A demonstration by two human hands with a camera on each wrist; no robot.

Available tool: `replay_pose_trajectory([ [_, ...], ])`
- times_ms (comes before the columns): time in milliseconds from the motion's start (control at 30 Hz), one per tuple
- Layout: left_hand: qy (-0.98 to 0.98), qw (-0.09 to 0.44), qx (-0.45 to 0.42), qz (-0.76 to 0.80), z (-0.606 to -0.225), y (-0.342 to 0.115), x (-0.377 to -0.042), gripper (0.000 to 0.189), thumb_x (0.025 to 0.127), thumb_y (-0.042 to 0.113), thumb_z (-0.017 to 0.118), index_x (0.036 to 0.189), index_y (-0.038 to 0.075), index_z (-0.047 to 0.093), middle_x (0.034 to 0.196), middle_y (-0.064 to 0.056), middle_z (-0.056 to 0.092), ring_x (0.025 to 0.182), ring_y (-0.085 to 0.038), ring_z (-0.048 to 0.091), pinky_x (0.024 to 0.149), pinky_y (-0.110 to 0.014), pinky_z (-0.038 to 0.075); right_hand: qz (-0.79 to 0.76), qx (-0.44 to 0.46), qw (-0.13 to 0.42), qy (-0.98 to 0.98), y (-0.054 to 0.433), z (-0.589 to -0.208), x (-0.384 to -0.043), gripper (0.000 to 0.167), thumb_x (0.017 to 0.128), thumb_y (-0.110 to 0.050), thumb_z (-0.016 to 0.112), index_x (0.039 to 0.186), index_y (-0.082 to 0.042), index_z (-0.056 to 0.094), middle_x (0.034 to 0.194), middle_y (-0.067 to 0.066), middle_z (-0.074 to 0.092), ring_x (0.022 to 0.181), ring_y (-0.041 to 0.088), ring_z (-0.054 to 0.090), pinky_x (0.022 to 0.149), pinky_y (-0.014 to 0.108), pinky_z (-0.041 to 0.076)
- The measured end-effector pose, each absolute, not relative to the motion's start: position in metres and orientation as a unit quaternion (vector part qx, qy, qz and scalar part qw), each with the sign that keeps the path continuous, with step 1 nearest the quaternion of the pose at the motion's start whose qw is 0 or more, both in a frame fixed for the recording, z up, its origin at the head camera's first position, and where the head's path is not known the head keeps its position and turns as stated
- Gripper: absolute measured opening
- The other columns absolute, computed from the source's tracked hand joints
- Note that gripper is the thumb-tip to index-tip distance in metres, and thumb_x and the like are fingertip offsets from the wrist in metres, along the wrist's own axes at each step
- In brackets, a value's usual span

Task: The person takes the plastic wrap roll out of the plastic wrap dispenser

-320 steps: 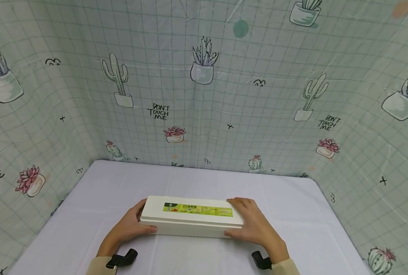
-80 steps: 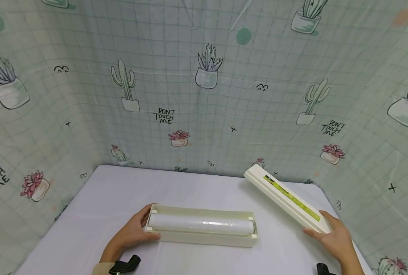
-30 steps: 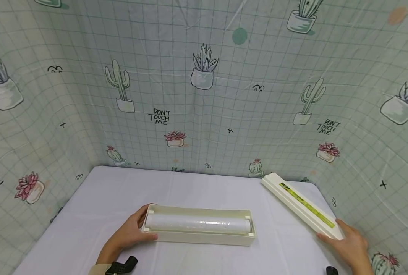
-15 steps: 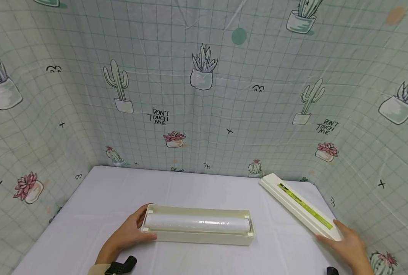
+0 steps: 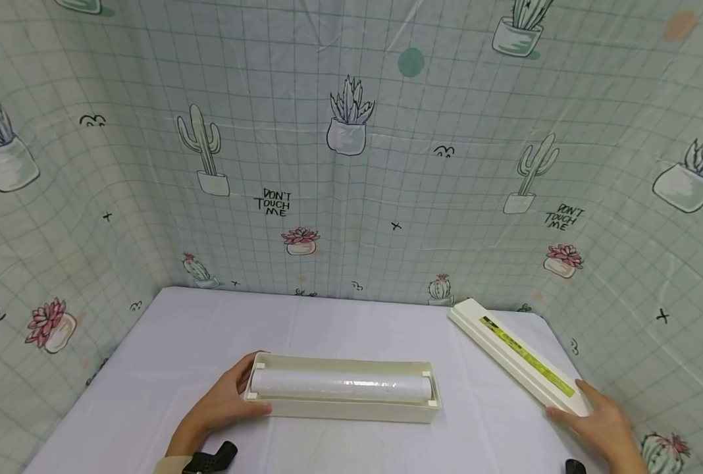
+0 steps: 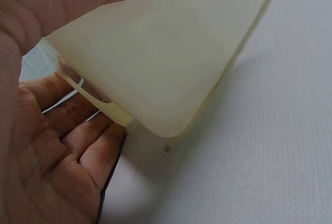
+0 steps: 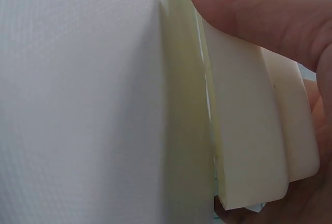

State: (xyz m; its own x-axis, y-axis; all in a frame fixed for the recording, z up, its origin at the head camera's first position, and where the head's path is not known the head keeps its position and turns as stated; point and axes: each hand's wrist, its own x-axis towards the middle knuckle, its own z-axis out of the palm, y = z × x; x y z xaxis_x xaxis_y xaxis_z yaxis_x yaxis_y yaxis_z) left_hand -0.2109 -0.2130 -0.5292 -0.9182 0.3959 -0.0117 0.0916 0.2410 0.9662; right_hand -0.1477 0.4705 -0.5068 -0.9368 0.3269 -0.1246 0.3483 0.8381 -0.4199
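A long cream box [image 5: 351, 409] lies across the middle of the table, its top off, with a shiny roll of cling film [image 5: 339, 385] inside. My left hand [image 5: 224, 398] grips the box's left end, thumb on the front wall and fingers round behind; the left wrist view shows the fingers [image 6: 88, 141] at the end wall. Off to the right, my right hand [image 5: 603, 421] holds the near end of the box's lid [image 5: 505, 349], which bears a yellow-green label and slants toward the back. In the right wrist view the thumb [image 7: 249, 14] presses along the lid's side.
A white cloth covers the table [image 5: 239, 322]. Cactus-printed grid curtains [image 5: 351, 184] close in the back and both sides, and the lid's far end reaches close to the table's back edge.
The lid sat on the box at first, both hands at its ends. My right hand has since carried it right and lower; over the last second hands, box and lid hardly move.
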Motion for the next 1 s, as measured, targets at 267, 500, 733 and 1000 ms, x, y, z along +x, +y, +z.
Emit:
replay_pose_trajectory([
  [267, 0.778, 0.122, 0.161, 0.595, -0.5306, -0.2136, -0.2111, 0.102, 0.076, 0.014, 0.090, 0.158, 0.000, 0.030, 0.157, -0.025, 0.042, 0.133, -0.006, 0.050, 0.099, -0.015, 0.045, -0.202, 0.164, 0.018, 0.966, 0.4730, -0.5094, -0.1490, 0.112, 0.081, -0.054, 0.080, 0.146, 0.020, 0.030, 0.143, 0.052, 0.033, 0.125, 0.065, 0.043, 0.103, 0.072, 0.037],
  [500, 0.780, 0.117, 0.160, 0.594, -0.5323, -0.2141, -0.2118, 0.103, 0.075, 0.014, 0.091, 0.158, 0.000, 0.031, 0.157, -0.025, 0.042, 0.141, -0.024, 0.047, 0.100, -0.013, 0.043, -0.202, 0.170, 0.051, 0.963, 0.4731, -0.5080, -0.1502, 0.108, 0.085, -0.058, 0.074, 0.145, 0.020, 0.030, 0.142, 0.051, 0.035, 0.119, 0.061, 0.047, 0.100, 0.069, 0.040],
  [733, 0.776, 0.119, 0.159, 0.598, -0.5324, -0.2153, -0.2107, 0.103, 0.075, 0.014, 0.091, 0.158, -0.001, 0.030, 0.156, -0.025, 0.043, 0.136, -0.009, 0.050, 0.100, -0.014, 0.043, -0.200, 0.174, 0.061, 0.962, 0.4685, -0.5046, -0.1505, 0.105, 0.086, -0.056, 0.073, 0.144, 0.020, 0.030, 0.140, 0.051, 0.035, 0.115, 0.058, 0.050, 0.098, 0.067, 0.042],
  [1000, 0.774, 0.123, 0.158, 0.601, -0.5335, -0.2169, -0.2115, 0.102, 0.076, 0.015, 0.091, 0.158, 0.001, 0.031, 0.156, -0.024, 0.044, 0.132, -0.003, 0.051, 0.099, -0.016, 0.045, -0.204, 0.189, 0.062, 0.958, 0.4658, -0.5054, -0.1517, 0.105, 0.084, -0.055, 0.076, 0.145, 0.018, 0.030, 0.137, 0.051, 0.035, 0.114, 0.057, 0.048, 0.100, 0.070, 0.040],
])
